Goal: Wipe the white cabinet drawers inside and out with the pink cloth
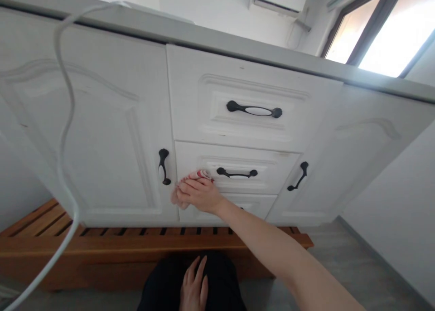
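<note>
"What is standing before the right hand [200,195]?"

"One white cabinet [190,120], spreading out to both sides of it. One slatted wooden bench [152,245] is running below the hand, along the cabinet's lower edge."

"How many compartments are you counting?"

"Five. Two are doors: the left door [102,143] is sitting just beside the hand, and the right door [340,166] is sitting well off to its right. Three drawers are lining up between them: the top drawer [272,86] above the hand, the middle drawer [272,170] behind it, the bottom drawer [261,204] just below, partly covered by the wrist."

"And what are they holding?"

"I can't tell; all five fronts are sitting closed and hiding their insides."

"Is something pale hanging there?"

"One white cord [76,216], dangling to the right hand's left, in front of that door."

"What are the two hands doing?"

"The right is gripping one bunched cloth [181,202], white and red, and pressing it near the seam between left door and drawers. The left hand [194,288] is resting below it on the dark-clothed lap [159,281], fingers extended."

"Any handles?"

"Four dark ones are showing clearly: one [163,167] to the hand's upper left, three above and rightward."
</note>
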The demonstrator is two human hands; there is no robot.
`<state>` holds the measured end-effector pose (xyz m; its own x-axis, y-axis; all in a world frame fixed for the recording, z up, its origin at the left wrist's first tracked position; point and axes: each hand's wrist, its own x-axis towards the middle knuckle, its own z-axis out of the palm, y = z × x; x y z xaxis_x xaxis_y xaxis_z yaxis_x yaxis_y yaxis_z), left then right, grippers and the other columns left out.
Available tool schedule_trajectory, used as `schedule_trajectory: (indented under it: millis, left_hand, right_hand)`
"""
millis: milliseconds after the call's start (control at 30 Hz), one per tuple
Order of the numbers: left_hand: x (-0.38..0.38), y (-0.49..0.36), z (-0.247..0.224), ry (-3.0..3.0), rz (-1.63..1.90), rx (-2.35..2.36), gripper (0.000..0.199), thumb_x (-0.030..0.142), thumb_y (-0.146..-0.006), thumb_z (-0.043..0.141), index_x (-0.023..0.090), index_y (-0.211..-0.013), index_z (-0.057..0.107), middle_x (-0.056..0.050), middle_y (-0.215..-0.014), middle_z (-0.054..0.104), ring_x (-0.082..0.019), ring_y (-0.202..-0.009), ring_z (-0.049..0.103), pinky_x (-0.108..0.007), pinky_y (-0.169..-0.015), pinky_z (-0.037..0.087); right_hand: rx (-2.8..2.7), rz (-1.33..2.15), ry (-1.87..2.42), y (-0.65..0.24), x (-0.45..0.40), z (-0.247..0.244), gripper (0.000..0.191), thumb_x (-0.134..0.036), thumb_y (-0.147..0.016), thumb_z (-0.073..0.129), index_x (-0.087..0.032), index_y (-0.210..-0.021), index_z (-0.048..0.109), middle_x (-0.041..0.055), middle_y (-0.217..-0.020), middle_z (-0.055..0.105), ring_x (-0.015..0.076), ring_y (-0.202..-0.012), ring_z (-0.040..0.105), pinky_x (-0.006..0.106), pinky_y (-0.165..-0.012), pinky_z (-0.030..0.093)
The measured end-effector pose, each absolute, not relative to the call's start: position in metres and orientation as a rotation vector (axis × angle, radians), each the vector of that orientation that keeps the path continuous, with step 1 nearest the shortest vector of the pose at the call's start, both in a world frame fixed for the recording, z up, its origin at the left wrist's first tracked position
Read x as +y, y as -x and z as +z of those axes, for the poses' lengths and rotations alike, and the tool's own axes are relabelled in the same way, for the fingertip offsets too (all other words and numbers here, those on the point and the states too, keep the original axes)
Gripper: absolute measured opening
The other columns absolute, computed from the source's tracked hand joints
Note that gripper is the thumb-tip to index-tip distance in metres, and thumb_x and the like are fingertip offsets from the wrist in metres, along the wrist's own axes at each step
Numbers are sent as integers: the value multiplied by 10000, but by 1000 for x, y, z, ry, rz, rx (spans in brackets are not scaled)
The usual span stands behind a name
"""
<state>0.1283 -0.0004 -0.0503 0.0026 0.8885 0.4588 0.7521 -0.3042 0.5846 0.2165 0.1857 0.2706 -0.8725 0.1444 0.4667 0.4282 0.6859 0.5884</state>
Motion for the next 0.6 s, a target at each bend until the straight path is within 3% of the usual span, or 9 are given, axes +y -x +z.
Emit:
schedule_trajectory:
  millis: [233,367,467,600]
  left_hand:
    - [-4,-130,-44,-2091,1211,1761,475,309,-956,455,321,-1430,479,-89,-1340,613,-228,-1216,615,-453,-996,560]
    - [-4,-136,-33,-2162,1149,1799,505,278,-951,442,305,-1456,441,-86,-1374,590,-225,-1236,599,-439,-985,566]
    - [8,-149,-1,-2304,1119,1801,588,230,-925,444,299,-1502,357,-77,-1457,532,-239,-1297,551,-455,-1030,533]
    - [45,-174,62,-2564,1115,1695,670,170,-904,431,263,-1546,260,-69,-1527,471,-248,-1393,454,-411,-1110,448]
  right_hand:
    - [-2492,-1073,562,-368,173,262,409,-184,-914,573,-342,-1290,600,-20,-1328,656,162,-1272,495,342,-936,354]
    - [-2433,-1108,798,-451,154,264,376,-155,-891,617,-376,-1191,668,-24,-1182,726,162,-1155,557,350,-918,349]
    - [-2382,-1070,983,-482,141,257,336,-169,-883,634,-367,-1148,693,0,-1153,730,195,-1113,563,384,-941,358]
    - [-2291,-920,1201,-486,129,237,421,-114,-852,600,-334,-1202,678,45,-1168,710,236,-1108,569,440,-978,409]
